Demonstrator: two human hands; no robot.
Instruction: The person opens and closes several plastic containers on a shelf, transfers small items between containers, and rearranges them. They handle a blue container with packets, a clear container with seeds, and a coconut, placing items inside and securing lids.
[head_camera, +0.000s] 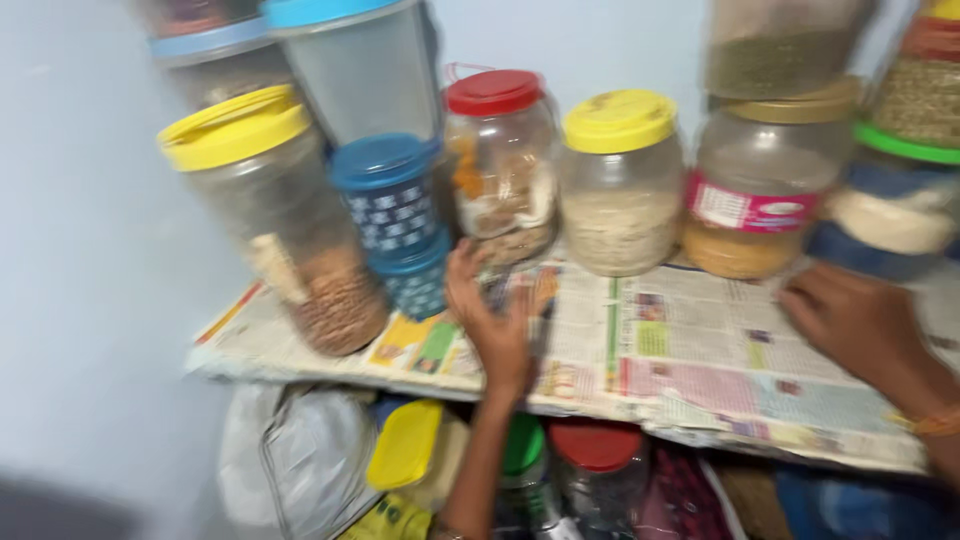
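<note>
Both my hands are up at the shelf and well apart from each other. My left hand (497, 318) is spread open, fingers splayed, its palm over the newspaper (690, 350) that lines the shelf; it grips nothing. Its fingertips reach up to the foot of the red-lidded jar (500, 165), though the blur keeps me from telling whether they touch it. Just left of that hand stands a stack of two small blue patterned tubs (400, 235), and further left a tall clear jar with a yellow lid (270, 215), tilted, with brown grain in its lower part.

My right hand (850, 320) rests far to the right on the newspaper, its back toward me, fingers hidden; I cannot tell whether it is open or closed. Just above it sits a jar with a red label (758, 190) holding something orange-yellow. Between my two hands, at the back, is a yellow-lidded jar (620, 185) of pale flakes.

Below my left wrist, under the shelf, are more jars with red, green and yellow lids.
</note>
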